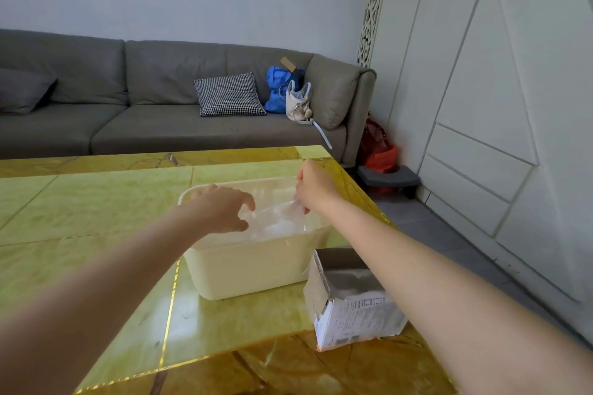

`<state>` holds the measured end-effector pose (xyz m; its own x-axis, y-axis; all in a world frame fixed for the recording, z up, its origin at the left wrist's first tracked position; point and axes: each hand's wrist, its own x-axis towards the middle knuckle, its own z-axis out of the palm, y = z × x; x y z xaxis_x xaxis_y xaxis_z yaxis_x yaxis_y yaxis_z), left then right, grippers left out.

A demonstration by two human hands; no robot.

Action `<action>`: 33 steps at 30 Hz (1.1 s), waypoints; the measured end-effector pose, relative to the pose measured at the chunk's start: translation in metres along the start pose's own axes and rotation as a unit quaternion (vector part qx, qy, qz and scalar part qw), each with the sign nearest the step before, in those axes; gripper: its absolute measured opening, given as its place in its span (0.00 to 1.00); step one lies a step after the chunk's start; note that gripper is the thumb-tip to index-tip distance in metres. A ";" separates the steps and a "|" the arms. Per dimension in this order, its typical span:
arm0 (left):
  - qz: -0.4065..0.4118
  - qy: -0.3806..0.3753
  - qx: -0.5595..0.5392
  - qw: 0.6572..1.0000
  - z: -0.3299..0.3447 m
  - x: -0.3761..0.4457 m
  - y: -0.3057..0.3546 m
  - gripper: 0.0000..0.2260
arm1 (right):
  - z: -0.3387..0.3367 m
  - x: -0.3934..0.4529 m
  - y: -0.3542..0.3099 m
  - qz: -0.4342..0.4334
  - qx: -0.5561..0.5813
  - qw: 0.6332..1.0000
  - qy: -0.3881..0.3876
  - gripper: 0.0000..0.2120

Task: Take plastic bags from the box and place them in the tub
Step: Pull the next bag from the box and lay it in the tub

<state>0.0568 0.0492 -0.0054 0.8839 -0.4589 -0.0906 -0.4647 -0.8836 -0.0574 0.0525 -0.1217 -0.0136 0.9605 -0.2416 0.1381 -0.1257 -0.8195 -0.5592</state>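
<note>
**Bags going into the tub**

Because the clear plastic bags (279, 218) are thin, light, limp and slippery, they seem best pinched at an edge or bunched, not scooped. They lie heaped inside the cream tub (253, 263). The right hand (313, 186) pinches one at the tub's far right; the left hand (221, 208) hovers loosely curled over the heap, holding nothing. The torn cardboard box (349, 298), just beside the tub on the table (96, 202), still holds more.

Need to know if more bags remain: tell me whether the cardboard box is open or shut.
Open. The cardboard box has its torn top flaps spread, and clear plastic shows inside.
</note>
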 end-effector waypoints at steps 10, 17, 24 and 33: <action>0.077 -0.025 -0.056 0.995 0.002 0.011 0.004 0.13 | 0.010 0.018 0.006 0.019 0.086 0.995 -0.054 0.05; 0.074 -0.233 -0.029 0.969 0.007 0.023 -0.004 0.15 | -0.016 0.009 -0.014 -0.171 -0.158 0.972 -0.018 0.12; 0.074 -0.267 0.051 0.960 0.008 0.031 -0.001 0.18 | 0.008 -0.003 -0.023 -0.131 -0.310 0.854 -0.396 0.15; 0.031 -0.276 0.089 0.956 0.016 0.035 -0.011 0.17 | 0.023 0.011 -0.006 -0.077 -0.372 0.833 -0.403 0.14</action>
<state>0.0917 0.0447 -0.0242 0.7135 -0.3479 -0.6082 -0.5608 -0.8039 -0.1980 0.0698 -0.1072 -0.0275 0.7963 0.0768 -0.6001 0.1826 -0.9761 0.1174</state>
